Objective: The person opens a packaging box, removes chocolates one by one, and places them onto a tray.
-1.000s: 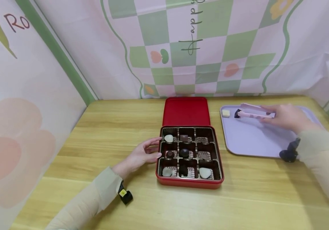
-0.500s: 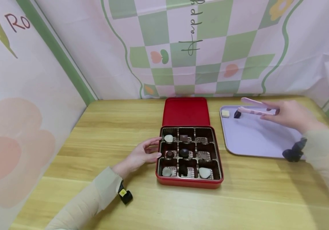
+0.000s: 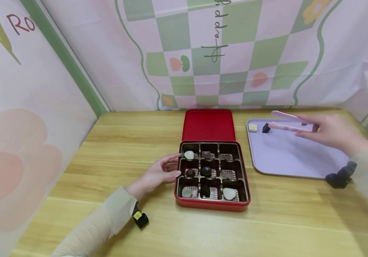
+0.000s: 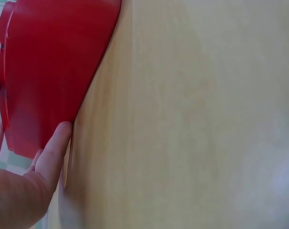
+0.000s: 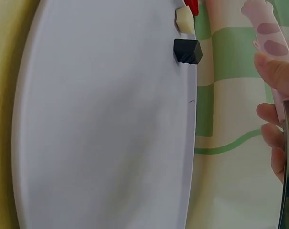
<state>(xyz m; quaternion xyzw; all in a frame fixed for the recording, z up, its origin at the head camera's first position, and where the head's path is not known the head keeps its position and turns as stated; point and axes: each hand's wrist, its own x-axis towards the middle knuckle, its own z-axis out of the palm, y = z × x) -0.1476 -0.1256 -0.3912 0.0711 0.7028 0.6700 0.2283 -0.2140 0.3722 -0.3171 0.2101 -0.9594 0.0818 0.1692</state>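
While the right hand (image 3: 330, 134) pinches pink tongs (image 3: 288, 127) whose 2 arms stand apart, a black cube (image 3: 265, 128) lies on the lilac tray (image 3: 299, 157) left of their tips, a cream block (image 3: 252, 127) farther left. The left hand (image 3: 156, 174), fingers loosely spread, touches a red tin (image 3: 213, 204) to its right; 7 of 9 compartments (image 3: 227, 152) hold small pieces (image 3: 229, 193).

From afar I view a pale wooden table (image 3: 277, 225) before a backdrop cloth (image 3: 126, 82) of green-and-white checks (image 3: 203, 60) and sideways lettering (image 3: 216, 53); to the left, a side panel (image 3: 33, 82) bears a large peach flower (image 3: 16, 157), a green stripe (image 3: 66, 60) running along its edge
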